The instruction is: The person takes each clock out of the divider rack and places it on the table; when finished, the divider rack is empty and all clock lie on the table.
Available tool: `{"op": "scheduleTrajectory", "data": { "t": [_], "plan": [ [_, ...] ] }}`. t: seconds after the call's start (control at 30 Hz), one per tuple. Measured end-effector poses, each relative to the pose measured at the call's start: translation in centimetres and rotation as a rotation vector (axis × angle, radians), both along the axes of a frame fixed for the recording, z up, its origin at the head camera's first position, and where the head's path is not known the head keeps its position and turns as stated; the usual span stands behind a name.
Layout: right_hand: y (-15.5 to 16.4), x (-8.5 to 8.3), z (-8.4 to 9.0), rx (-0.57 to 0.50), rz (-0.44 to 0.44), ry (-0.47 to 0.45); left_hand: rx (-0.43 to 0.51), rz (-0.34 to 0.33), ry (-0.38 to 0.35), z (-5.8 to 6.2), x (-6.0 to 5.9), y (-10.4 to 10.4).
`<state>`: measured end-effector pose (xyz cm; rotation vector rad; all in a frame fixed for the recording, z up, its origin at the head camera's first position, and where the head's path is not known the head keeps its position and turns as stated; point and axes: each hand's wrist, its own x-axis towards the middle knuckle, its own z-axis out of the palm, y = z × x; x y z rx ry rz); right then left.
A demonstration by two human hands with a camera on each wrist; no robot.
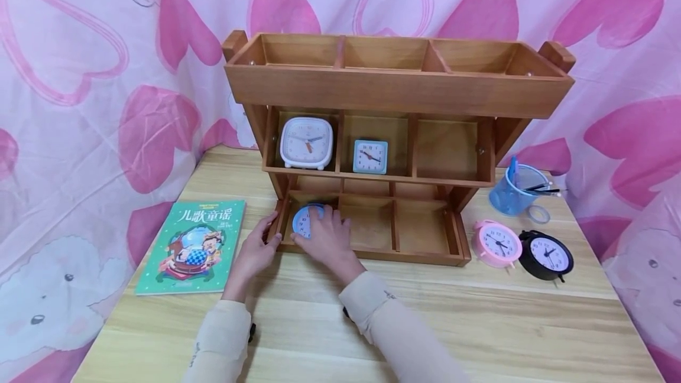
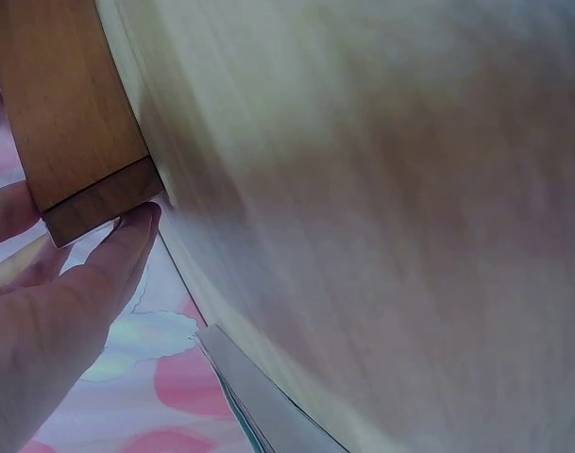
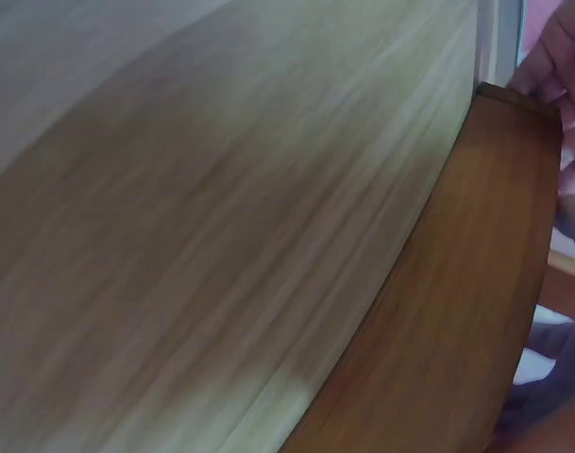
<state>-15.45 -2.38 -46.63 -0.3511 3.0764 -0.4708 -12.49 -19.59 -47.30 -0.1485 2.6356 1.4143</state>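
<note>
A pink-hearted cloth hangs behind the pale wooden table (image 1: 479, 324), and on it stands the brown three-tier wooden shelf rack (image 1: 399, 90) you are working at. Your right hand (image 1: 327, 238) is curled over the small round blue alarm clock (image 1: 304, 220), which sits in the leftmost compartment of the bottom tier, its face towards you. Your left hand (image 1: 258, 250) lies with relaxed fingers against the rack's lower left corner, touching the wood and steadying it; the left wrist view shows the fingers (image 2: 117, 250) straight beside that corner. The step in hand looks like seating this clock in its slot. Next, I would judge, you need to let go cleanly without tipping it, keeping the left hand braced while the right draws back over the front lip.

The middle tier holds a white square clock (image 1: 307, 142) at left and a small teal square clock (image 1: 370, 156) in the centre. Right of the rack stand a pink round clock (image 1: 497, 244), a black round clock (image 1: 546, 255) and a blue pen cup (image 1: 513, 191). A green picture book (image 1: 194, 246) lies at left.
</note>
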Motion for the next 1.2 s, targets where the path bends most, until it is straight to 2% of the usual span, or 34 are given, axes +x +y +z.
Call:
{"op": "scheduleTrajectory", "data": {
  "t": [0.17, 0.37, 0.5, 0.67, 0.77, 0.87, 1.03, 1.13, 1.2],
  "plan": [
    [-1.2, -0.3, -0.1, 0.031, -0.068, 0.041, -0.003, 0.0, 0.013, 0.0, 0.1, 0.1],
    [-1.1, -0.4, -0.1, -0.02, -0.067, 0.097, 0.012, 0.01, 0.002, 0.1, 0.1, 0.2],
    [-0.5, -0.2, 0.6, -0.094, -0.048, 0.169, 0.017, 0.013, -0.01, 0.1, 0.1, 0.2],
    [1.0, 0.2, 2.4, -0.287, 0.022, 0.299, 0.017, 0.024, -0.005, 0.1, 0.0, 0.1],
    [3.0, 0.8, 3.2, -0.398, 0.07, 0.358, 0.016, 0.02, -0.004, 0.1, 0.0, 0.1],
    [5.8, 1.9, 3.8, -0.457, 0.077, 0.361, 0.013, 0.013, -0.021, 0.2, -0.1, 0.2],
    [11.4, 4.7, 4.6, -0.429, -0.004, 0.264, 0.002, 0.021, -0.052, 0.3, -0.1, 0.2],
    [15.1, 6.6, 4.5, -0.387, -0.075, 0.238, 0.001, 0.026, -0.055, 0.4, -0.1, 0.2],
    [17.6, 8.0, 4.2, -0.367, -0.118, 0.259, 0.002, 0.026, -0.057, 0.4, -0.1, 0.2]
  ]
}}
